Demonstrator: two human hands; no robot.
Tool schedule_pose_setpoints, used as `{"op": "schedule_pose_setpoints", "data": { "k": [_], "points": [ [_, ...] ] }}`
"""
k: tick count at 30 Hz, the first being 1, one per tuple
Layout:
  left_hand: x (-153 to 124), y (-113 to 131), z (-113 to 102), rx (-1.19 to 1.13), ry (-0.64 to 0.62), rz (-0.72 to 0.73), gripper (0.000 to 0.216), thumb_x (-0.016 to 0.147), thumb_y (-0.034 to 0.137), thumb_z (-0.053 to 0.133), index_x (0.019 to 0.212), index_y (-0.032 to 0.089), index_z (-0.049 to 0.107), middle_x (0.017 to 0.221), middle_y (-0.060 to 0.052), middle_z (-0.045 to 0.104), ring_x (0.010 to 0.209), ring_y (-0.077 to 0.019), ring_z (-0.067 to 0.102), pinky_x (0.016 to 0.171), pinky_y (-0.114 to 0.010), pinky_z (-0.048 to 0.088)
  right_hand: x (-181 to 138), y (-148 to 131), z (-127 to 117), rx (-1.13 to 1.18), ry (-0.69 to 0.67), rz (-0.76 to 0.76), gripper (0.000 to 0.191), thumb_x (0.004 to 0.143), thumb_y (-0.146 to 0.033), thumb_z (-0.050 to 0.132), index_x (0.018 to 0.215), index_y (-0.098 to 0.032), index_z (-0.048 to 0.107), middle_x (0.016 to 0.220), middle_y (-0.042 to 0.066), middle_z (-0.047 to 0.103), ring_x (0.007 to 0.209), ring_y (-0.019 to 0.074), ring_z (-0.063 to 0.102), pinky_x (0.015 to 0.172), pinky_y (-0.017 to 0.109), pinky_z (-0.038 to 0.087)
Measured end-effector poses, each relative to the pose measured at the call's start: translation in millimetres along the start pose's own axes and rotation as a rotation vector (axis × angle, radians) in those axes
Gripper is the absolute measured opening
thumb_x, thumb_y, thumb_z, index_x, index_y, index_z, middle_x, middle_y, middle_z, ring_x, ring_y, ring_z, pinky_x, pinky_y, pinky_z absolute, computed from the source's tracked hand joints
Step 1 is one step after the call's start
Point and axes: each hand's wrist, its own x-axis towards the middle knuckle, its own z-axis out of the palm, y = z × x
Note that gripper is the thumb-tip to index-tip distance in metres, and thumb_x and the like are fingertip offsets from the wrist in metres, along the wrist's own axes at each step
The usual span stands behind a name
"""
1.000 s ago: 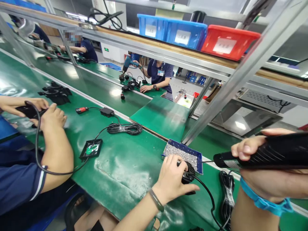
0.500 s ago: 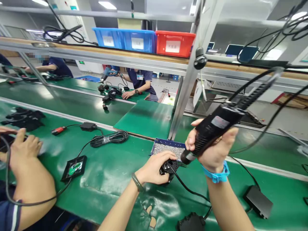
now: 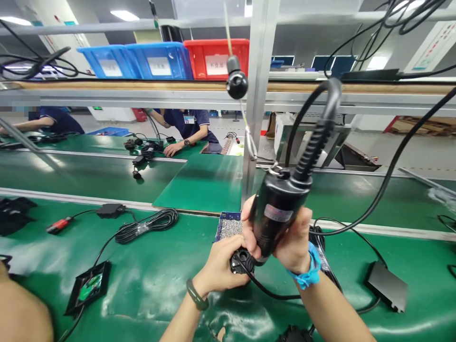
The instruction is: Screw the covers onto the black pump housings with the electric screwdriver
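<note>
My right hand (image 3: 290, 240) grips a black electric screwdriver (image 3: 280, 209), held nearly upright with its tip hidden down at a small round black part (image 3: 239, 262). A thick cable rises from the screwdriver's top. My left hand (image 3: 221, 268) holds that black part on the green belt (image 3: 160, 280). A thin black cord (image 3: 270, 294) runs from the part to the right. Just behind my hands sits a blue tray of small silver screws (image 3: 229, 227).
A coiled black cable (image 3: 146, 223), a black adapter (image 3: 109, 210) with a red plug (image 3: 57, 225) and a square black frame (image 3: 89, 287) lie to the left. A flat black box (image 3: 387, 286) lies right. A metal post (image 3: 254, 99) stands behind. Other people work across the belt.
My right hand swung the screwdriver from lying sideways at the right to nearly upright over the black part. The view turned to the right; my left hand stayed on the part.
</note>
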Motion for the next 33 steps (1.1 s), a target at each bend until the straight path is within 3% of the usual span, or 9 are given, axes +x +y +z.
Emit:
{"op": "schedule_pose_setpoints", "data": {
  "k": [8, 13, 18, 21, 23, 25, 27, 30, 33],
  "points": [
    [-2.1, 0.1, -0.7, -0.013, -0.004, -0.023, 0.032, 0.062, 0.025, 0.071, 0.092, 0.021, 0.063, 0.087, 0.001, 0.067, 0.075, -0.0165, 0.060, 0.072, -0.027, 0.047, -3.0, 17.7, -4.2, 0.027, -0.009, -0.007, 0.090, 0.072, -0.094, 0.028, 0.085, -0.013, 0.067, 0.052, 0.003, 0.059, 0.039, 0.0127, 0.051, 0.035, 0.022, 0.038],
    [-3.5, -0.6, -1.5, -0.028, -0.025, -0.026, 0.031, 0.062, 0.023, 0.074, 0.090, 0.022, 0.062, 0.086, 0.003, 0.067, 0.077, -0.0160, 0.061, 0.074, -0.026, 0.047, -3.2, 1.2, -5.5, 0.097, -0.029, -0.031, 0.083, 0.073, -0.091, 0.038, 0.084, -0.014, 0.067, 0.051, 0.003, 0.059, 0.038, 0.0130, 0.050, 0.033, 0.023, 0.039],
    [-0.6, -1.1, -4.9, -0.039, -0.130, -0.053, 0.049, 0.063, 0.029, 0.079, 0.109, 0.024, 0.061, 0.115, -0.003, 0.067, 0.105, -0.0228, 0.064, 0.095, -0.035, 0.047, 16.4, -16.0, -34.5, 0.111, 0.247, -0.102, 0.069, 0.079, -0.082, 0.044, 0.094, -0.018, 0.064, 0.052, -0.002, 0.060, 0.037, 0.0108, 0.049, 0.037, 0.022, 0.043],
    [-0.8, 2.8, -4.6, 0.013, -0.131, -0.090, 0.052, 0.062, 0.026, 0.079, 0.111, 0.024, 0.062, 0.117, -0.006, 0.063, 0.108, -0.0250, 0.061, 0.095, -0.038, 0.048, 27.1, 2.4, -61.4, -0.027, 0.420, -0.055, 0.063, 0.079, -0.077, 0.050, 0.099, -0.019, 0.063, 0.057, -0.004, 0.062, 0.044, 0.0104, 0.054, 0.045, 0.022, 0.046],
    [-3.0, 6.2, -3.5, -0.014, -0.080, -0.114, 0.051, 0.062, 0.021, 0.077, 0.110, 0.023, 0.063, 0.111, -0.005, 0.065, 0.104, -0.0232, 0.063, 0.091, -0.036, 0.050, 26.4, 20.5, -76.8, -0.191, 0.498, 0.000, 0.059, 0.082, -0.075, 0.050, 0.099, -0.019, 0.063, 0.069, -0.001, 0.067, 0.059, 0.0121, 0.062, 0.058, 0.024, 0.053],
    [-7.3, 9.3, -4.0, -0.086, -0.001, -0.143, 0.054, 0.058, 0.015, 0.076, 0.110, 0.022, 0.063, 0.107, -0.003, 0.068, 0.100, -0.0212, 0.065, 0.092, -0.034, 0.050, 15.7, 37.1, -87.4, -0.323, 0.507, 0.035, 0.055, 0.082, -0.068, 0.057, 0.106, -0.020, 0.064, 0.095, 0.004, 0.072, 0.089, 0.0170, 0.068, 0.085, 0.032, 0.054],
    [-13.5, 11.7, -7.4, -0.168, 0.086, -0.184, 0.059, 0.053, 0.011, 0.077, 0.110, 0.022, 0.064, 0.106, -0.002, 0.070, 0.097, -0.0203, 0.067, 0.093, -0.032, 0.051, -5.7, 50.9, -92.6, -0.423, 0.487, 0.072, 0.062, 0.078, -0.062, 0.067, 0.124, -0.021, 0.058, 0.126, 0.010, 0.065, 0.120, 0.0224, 0.058, 0.108, 0.040, 0.042],
    [-23.4, 14.4, -16.4, -0.382, 0.213, -0.186, 0.065, 0.051, 0.010, 0.081, 0.111, 0.023, 0.063, 0.108, -0.002, 0.072, 0.099, -0.0203, 0.068, 0.091, -0.030, 0.052, -50.9, 68.8, -90.5, -0.521, 0.505, 0.212, 0.082, 0.074, -0.064, 0.071, 0.140, -0.022, 0.045, 0.143, 0.015, 0.053, 0.135, 0.0275, 0.046, 0.116, 0.048, 0.032],
    [-29.7, 18.0, -21.8, -0.706, 0.287, -0.128, 0.070, 0.051, 0.016, 0.086, 0.114, 0.025, 0.059, 0.109, -0.004, 0.073, 0.097, -0.0197, 0.069, 0.085, -0.028, 0.055, -96.7, 83.0, -77.8, -0.301, 0.343, 0.462, 0.084, 0.072, -0.069, 0.070, 0.138, -0.021, 0.049, 0.136, 0.016, 0.059, 0.129, 0.0304, 0.052, 0.112, 0.051, 0.036]
  ]
}}
